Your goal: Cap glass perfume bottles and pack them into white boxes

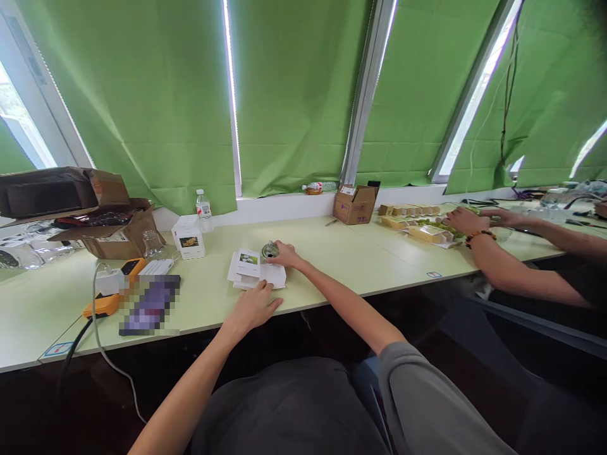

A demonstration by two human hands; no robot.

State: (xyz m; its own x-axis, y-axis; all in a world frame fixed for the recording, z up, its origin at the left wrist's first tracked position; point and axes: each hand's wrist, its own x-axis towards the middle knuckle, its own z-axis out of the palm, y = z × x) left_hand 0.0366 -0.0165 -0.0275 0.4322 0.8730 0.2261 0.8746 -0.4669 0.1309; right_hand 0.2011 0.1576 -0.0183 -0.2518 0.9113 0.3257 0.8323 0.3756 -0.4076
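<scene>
My left hand (255,304) lies flat and open on the pale green table (332,253), its fingertips touching the near edge of a small stack of white leaflets and packets (256,270). My right hand (286,255) reaches past that stack with its fingers curled around a small round greenish object (270,250) standing on the table. What that object is stays unclear at this size.
At left stand open cardboard boxes (114,227), a glass jar (150,242), a white carton (188,237), a water bottle (203,210), an orange device (114,294) and cables. Farther right are a small cardboard box (355,203) and another person's hands (467,221) over trays (417,221).
</scene>
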